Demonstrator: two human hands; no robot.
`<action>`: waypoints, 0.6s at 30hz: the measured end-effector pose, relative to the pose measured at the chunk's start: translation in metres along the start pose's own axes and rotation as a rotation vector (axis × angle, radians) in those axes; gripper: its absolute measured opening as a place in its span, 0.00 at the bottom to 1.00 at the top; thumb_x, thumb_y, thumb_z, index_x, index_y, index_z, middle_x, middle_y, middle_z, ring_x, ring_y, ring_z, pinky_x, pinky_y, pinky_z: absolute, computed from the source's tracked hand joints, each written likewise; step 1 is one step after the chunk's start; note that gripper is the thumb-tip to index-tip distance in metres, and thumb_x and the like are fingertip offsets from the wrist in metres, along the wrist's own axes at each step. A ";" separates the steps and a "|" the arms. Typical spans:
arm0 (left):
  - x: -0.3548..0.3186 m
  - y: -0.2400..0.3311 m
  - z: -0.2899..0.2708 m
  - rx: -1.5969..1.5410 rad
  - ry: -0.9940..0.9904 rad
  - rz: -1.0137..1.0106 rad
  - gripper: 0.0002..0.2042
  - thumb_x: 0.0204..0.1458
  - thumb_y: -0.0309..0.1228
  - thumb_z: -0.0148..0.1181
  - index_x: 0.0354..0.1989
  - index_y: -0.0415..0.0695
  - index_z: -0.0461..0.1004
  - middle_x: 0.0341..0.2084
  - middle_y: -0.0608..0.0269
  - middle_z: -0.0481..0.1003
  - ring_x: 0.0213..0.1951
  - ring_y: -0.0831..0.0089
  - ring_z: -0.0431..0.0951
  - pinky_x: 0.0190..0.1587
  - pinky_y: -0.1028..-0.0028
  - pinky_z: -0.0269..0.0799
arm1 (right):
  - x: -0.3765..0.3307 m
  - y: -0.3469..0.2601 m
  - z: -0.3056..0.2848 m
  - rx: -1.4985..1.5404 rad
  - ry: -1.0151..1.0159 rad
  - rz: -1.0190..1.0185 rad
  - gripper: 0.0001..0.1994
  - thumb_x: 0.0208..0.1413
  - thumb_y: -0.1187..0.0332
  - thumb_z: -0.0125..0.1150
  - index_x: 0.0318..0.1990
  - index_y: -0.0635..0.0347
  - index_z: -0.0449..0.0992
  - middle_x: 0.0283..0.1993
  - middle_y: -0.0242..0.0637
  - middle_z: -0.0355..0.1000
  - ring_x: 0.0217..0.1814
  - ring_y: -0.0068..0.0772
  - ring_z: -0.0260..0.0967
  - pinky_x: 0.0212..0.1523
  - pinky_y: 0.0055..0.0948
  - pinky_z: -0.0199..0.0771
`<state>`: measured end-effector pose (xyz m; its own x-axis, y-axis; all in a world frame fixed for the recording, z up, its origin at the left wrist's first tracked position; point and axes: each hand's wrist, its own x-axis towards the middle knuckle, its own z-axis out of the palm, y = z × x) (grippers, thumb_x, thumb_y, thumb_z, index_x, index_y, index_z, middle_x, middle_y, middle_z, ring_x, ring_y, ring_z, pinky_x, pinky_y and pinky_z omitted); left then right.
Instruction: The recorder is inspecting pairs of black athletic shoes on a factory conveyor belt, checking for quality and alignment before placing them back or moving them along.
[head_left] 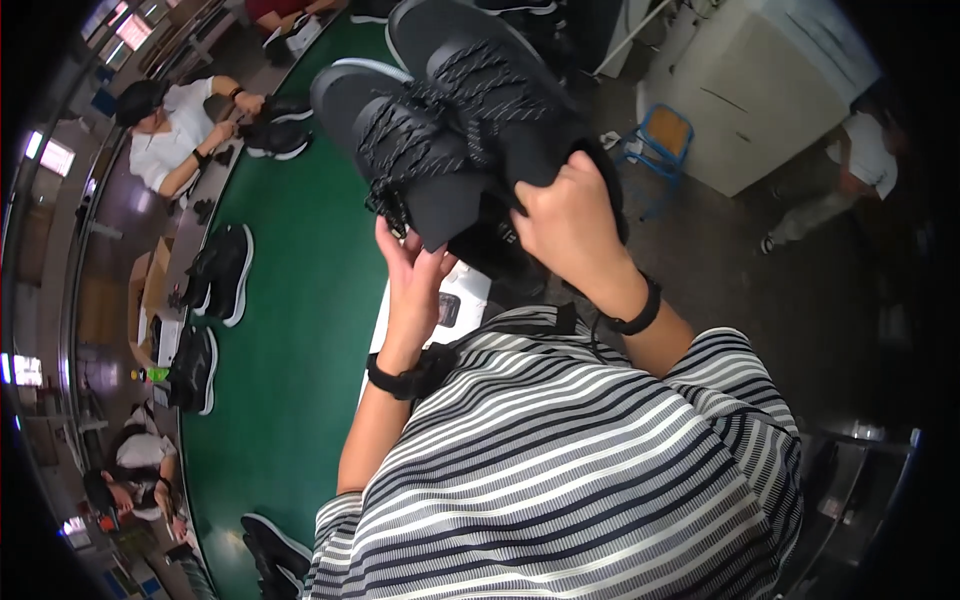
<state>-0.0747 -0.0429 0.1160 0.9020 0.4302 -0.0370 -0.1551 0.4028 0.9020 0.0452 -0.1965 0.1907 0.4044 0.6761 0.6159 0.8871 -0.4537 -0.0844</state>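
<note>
Two black lace-up sneakers are held up side by side before me, toes pointing away and heels toward me. My left hand point(408, 265) grips the left sneaker point(395, 135) at its heel end, its thumb and fingers around the collar and tongue. The right sneaker point(480, 85) is in my right hand point(570, 215), which is closed on the collar beside the tongue. Speckled laces cross both uppers. Below the shoes, partly hidden by my left wrist, is a white item point(468, 290) with a dark patch on it.
A green work surface point(300, 330) runs along my left. Black sneakers with white soles point(235, 275) stand along its far edge, more point(275, 550) nearer me. A person in white point(190, 125) handles shoes across it. A blue-framed stool point(665, 140) and a pale cabinet point(740, 100) are right.
</note>
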 end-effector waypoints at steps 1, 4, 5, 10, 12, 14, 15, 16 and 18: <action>-0.004 -0.003 -0.005 0.001 -0.045 -0.001 0.45 0.56 0.37 0.54 0.67 0.50 0.21 0.62 0.48 0.53 0.58 0.61 0.63 0.55 0.62 0.65 | -0.003 -0.004 0.000 0.000 -0.042 -0.004 0.06 0.31 0.69 0.65 0.18 0.59 0.75 0.16 0.44 0.67 0.23 0.46 0.67 0.36 0.38 0.64; -0.015 -0.005 -0.021 0.071 -0.011 -0.012 0.40 0.55 0.32 0.52 0.68 0.51 0.30 0.63 0.48 0.48 0.60 0.58 0.61 0.57 0.58 0.66 | -0.013 -0.019 0.002 -0.026 0.008 0.002 0.05 0.31 0.68 0.64 0.19 0.57 0.75 0.16 0.43 0.68 0.22 0.45 0.67 0.35 0.41 0.63; -0.016 -0.006 -0.021 0.008 0.018 -0.062 0.39 0.54 0.31 0.52 0.69 0.52 0.33 0.63 0.49 0.48 0.60 0.59 0.60 0.57 0.57 0.66 | -0.016 -0.021 0.002 -0.056 0.056 0.000 0.05 0.31 0.68 0.64 0.18 0.57 0.75 0.15 0.43 0.68 0.22 0.45 0.68 0.34 0.41 0.62; -0.017 0.004 -0.019 -0.004 -0.016 -0.115 0.43 0.53 0.39 0.56 0.69 0.52 0.31 0.39 0.65 0.63 0.38 0.74 0.67 0.49 0.61 0.65 | -0.019 -0.031 -0.002 -0.022 -0.255 0.206 0.04 0.37 0.71 0.59 0.22 0.60 0.78 0.19 0.44 0.72 0.25 0.41 0.71 0.39 0.36 0.60; -0.012 0.001 -0.017 0.030 -0.089 -0.053 0.43 0.53 0.39 0.55 0.69 0.50 0.30 0.40 0.63 0.63 0.39 0.73 0.67 0.50 0.61 0.65 | -0.020 -0.030 -0.001 -0.035 -0.190 0.195 0.03 0.37 0.71 0.59 0.21 0.59 0.77 0.17 0.43 0.72 0.23 0.41 0.71 0.38 0.36 0.60; -0.007 0.003 -0.021 0.048 -0.154 -0.119 0.43 0.53 0.39 0.57 0.70 0.49 0.32 0.48 0.58 0.57 0.48 0.66 0.62 0.57 0.57 0.61 | -0.024 -0.030 0.001 -0.046 -0.161 0.199 0.03 0.37 0.71 0.60 0.20 0.58 0.76 0.16 0.42 0.71 0.21 0.41 0.70 0.38 0.36 0.60; -0.004 0.004 -0.025 0.052 -0.179 -0.154 0.43 0.53 0.38 0.57 0.70 0.49 0.33 0.49 0.59 0.57 0.49 0.66 0.62 0.56 0.57 0.61 | -0.024 -0.031 0.003 -0.068 -0.180 0.228 0.03 0.38 0.70 0.60 0.20 0.58 0.76 0.16 0.43 0.71 0.21 0.41 0.71 0.38 0.36 0.60; -0.004 0.003 -0.026 0.064 -0.182 -0.198 0.43 0.53 0.38 0.58 0.70 0.49 0.33 0.49 0.59 0.57 0.50 0.66 0.62 0.56 0.57 0.62 | -0.028 -0.032 0.004 -0.065 -0.186 0.243 0.03 0.38 0.70 0.59 0.20 0.59 0.76 0.16 0.43 0.71 0.21 0.41 0.71 0.38 0.36 0.60; -0.001 0.004 -0.026 0.041 -0.224 -0.204 0.44 0.52 0.37 0.60 0.70 0.47 0.33 0.52 0.59 0.56 0.49 0.68 0.62 0.55 0.60 0.63 | -0.033 -0.032 0.003 -0.094 -0.190 0.277 0.03 0.39 0.70 0.59 0.20 0.59 0.76 0.16 0.43 0.71 0.22 0.42 0.71 0.38 0.36 0.60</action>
<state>-0.0867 -0.0206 0.1079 0.9800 0.1527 -0.1278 0.0510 0.4279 0.9024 0.0043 -0.2022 0.1707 0.6689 0.6119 0.4221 0.7173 -0.6804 -0.1502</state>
